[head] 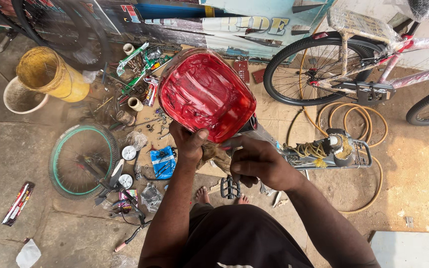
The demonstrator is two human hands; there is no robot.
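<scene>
Fitting a plastic-wrapped red bicycle saddle, held up over the workshop floor in front of the person.
Left hand pinches the saddle's rear edge, thumb on top; right hand wraps its grip around the seat post beneath. Judging by this, aligning and tightening the clamp comes next.
</scene>
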